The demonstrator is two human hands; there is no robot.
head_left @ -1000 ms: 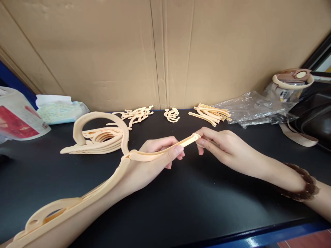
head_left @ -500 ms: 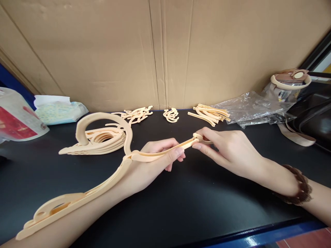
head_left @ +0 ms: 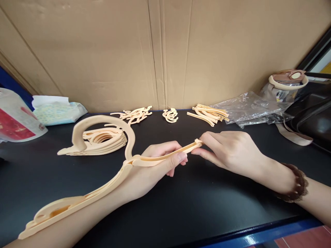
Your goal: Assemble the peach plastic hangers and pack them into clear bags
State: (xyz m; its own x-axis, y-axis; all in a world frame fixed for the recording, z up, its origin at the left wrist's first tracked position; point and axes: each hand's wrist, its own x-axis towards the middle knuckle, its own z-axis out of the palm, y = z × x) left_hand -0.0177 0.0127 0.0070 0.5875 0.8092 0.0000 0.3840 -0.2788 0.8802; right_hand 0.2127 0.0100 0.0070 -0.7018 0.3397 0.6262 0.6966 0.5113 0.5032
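Head view: where was the hanger (head_left: pixel 126 168), and what were the fingers doing?

"Left hand (head_left: pixel 155 173) pinched one bar (head_left: pixel 147 162) of it between thumb and fingers. Its other bar (head_left: pixel 111 186) slanted back from them toward the wearer, and its hook (head_left: pixel 103 119) rose to their left."

"And the right hand (head_left: pixel 230 151)?"

"Thumb and bent forefinger pinched the far tip of that same bar, just beyond the left fingertips. A small piece (head_left: pixel 198 141) sat there, partly hidden."

"Farther off?"

"Stacked hangers (head_left: pixel 103 150) lay left of the left fingers, curved pieces (head_left: pixel 170 121) beyond them, and strips (head_left: pixel 209 113) beyond the right fingers."
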